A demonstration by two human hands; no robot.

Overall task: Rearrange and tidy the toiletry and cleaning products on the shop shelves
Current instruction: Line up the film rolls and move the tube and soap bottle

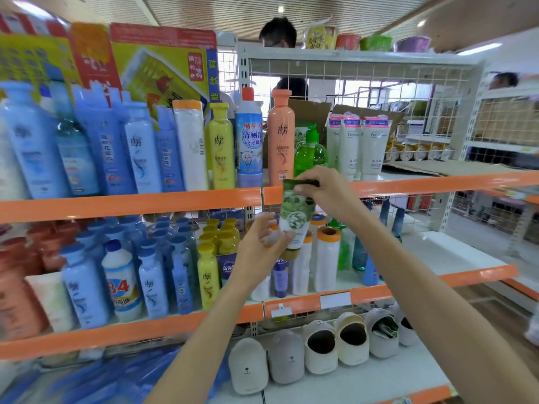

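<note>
The right hand (319, 191) pinches the crimped dark-green top edge of a green tube (296, 217), thumb and fingers closed tight on it. The left hand (262, 243) holds the same tube lower down, its fingers curled round the white lower body with the thumb pressed against the side. Both grips are closed on the tube, which stands upright, cap downward, in the air in front of the orange shelf edge (408, 183).

Just behind the tube, on the shelf above that edge, stands a green pump bottle (310, 151), with a tall orange bottle (281, 138) to the tube's upper left and three white tubes with pink tops (358, 144) to its upper right. Behind and below the tube, on the next shelf down, stand white bottles with orange caps (328, 258). Further left of the tube, yellow bottles (208, 275) and blue bottles (153, 281) crowd that lower shelf. Below the tube, on the bottom shelf, lies a row of slippers (320, 348).
</note>
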